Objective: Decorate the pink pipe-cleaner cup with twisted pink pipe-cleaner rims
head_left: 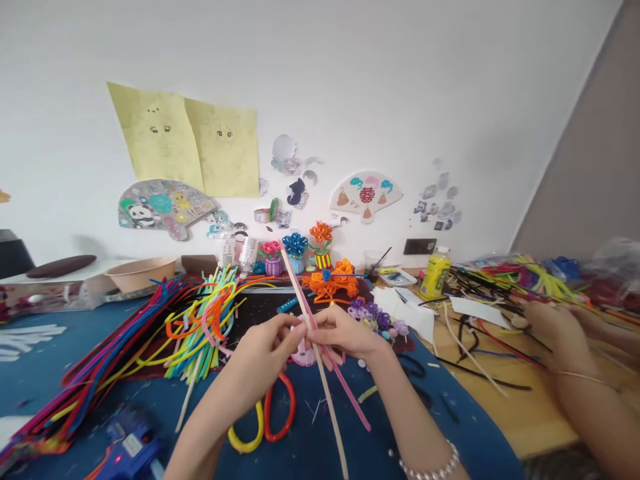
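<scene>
My left hand [267, 350] and my right hand [345, 333] meet over the blue mat [45, 380], both pinched on a long thin wooden stick [327, 400] with a pink pipe cleaner [350, 397] along it. The stick runs from near the flower pots down toward me. Under my hands lies a small pink-white piece [303, 357]. Red and yellow scissor handles [273, 417] lie on the mat just below my left hand.
A heap of coloured pipe cleaners [150, 333] spreads at left. A blue glue gun [130, 447] sits near left. Pipe-cleaner flower pots [295, 253], orange shapes [333, 283] and a yellow bottle [435, 273] stand behind. Another person's hand [555, 330] works at right among more pipe cleaners.
</scene>
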`<action>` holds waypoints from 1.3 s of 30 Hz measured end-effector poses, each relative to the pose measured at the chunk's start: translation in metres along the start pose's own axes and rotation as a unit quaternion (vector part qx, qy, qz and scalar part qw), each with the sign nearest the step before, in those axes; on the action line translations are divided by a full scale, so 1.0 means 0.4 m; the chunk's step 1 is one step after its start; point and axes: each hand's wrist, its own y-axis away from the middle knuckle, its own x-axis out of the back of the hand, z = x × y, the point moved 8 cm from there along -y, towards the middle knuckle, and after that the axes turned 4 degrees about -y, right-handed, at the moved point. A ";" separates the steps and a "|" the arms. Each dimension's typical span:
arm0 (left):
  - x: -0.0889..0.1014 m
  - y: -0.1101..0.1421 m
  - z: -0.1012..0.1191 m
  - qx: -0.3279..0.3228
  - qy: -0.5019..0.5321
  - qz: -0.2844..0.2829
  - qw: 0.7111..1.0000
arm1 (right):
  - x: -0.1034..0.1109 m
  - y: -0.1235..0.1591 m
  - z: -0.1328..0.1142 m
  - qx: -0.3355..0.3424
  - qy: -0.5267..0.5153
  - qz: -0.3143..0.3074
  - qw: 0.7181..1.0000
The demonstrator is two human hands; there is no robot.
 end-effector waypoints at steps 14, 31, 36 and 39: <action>-0.045 -0.059 -0.067 -0.023 0.213 -0.011 0.977 | -0.029 -0.014 0.036 -0.013 0.049 -0.051 0.997; -0.039 -0.051 -0.117 -0.007 0.222 0.029 0.975 | -0.044 -0.011 0.071 -0.106 0.027 -0.044 0.993; -0.040 -0.047 -0.112 -0.010 0.237 0.030 0.971 | -0.054 -0.005 0.081 -0.136 0.016 -0.071 0.988; -0.041 -0.048 -0.111 -0.014 0.245 0.028 0.969 | -0.052 -0.001 0.080 -0.139 0.019 -0.077 0.987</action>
